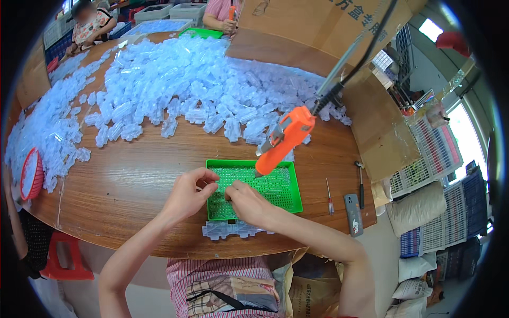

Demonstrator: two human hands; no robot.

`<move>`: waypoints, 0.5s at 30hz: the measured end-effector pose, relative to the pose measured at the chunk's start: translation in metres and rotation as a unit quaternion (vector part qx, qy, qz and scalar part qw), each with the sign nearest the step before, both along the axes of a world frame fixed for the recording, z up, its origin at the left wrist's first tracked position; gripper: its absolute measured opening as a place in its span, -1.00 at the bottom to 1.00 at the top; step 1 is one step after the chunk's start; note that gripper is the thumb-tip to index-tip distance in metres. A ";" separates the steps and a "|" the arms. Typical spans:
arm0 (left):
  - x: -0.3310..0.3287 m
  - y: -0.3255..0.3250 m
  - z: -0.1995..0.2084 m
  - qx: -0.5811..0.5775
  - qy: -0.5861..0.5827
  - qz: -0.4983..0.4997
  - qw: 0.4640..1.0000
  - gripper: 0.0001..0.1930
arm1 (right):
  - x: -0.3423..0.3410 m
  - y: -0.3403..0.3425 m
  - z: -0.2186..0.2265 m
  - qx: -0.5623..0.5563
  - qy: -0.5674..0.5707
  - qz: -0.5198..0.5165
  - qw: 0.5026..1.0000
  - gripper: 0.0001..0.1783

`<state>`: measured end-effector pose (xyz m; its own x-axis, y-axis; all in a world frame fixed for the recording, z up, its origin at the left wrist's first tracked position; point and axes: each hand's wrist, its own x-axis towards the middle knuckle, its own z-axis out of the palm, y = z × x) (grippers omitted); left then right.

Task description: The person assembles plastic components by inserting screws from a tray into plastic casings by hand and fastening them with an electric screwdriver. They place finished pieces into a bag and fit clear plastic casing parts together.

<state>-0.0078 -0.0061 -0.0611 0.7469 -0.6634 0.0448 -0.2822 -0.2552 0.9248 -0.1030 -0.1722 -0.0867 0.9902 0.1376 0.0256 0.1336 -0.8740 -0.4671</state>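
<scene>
A shallow green tray [299, 205] with a perforated bottom lies in front of me, and small shiny pieces are spread over its grid. Above its left side my left hand [190, 193] has thumb and fingers curled together; whatever they hold is too small to name. My right hand [248, 202] reaches into the tray's left half with its fingers closed and pointing down, their tips partly hidden. Over the tray's far side hangs an orange electric screwdriver [289, 137], touched by neither hand. Along the tray's near edge lies a row of clear plastic parts [233, 230].
A wide heap of clear plastic parts [169, 79] covers the table's far side. Cardboard sheets [313, 37] stand behind it. To the right lie a small screwdriver [330, 199], a phone [353, 214] and a hammer [361, 185]. A red basket [36, 177] sits at left; people work beyond.
</scene>
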 end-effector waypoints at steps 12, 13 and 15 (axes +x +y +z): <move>-0.010 -0.003 0.004 -0.223 0.507 0.041 0.831 -0.70 | 0.009 -0.012 0.030 0.139 0.133 -0.066 0.979 -0.86; -0.011 -0.005 0.001 -0.254 0.521 0.046 0.813 -0.68 | 0.012 -0.017 0.032 0.191 0.176 -0.094 0.961 -0.86; -0.018 -0.014 -0.002 -0.307 0.559 0.075 0.767 -0.66 | 0.014 -0.031 0.038 0.340 0.234 -0.126 0.902 -0.85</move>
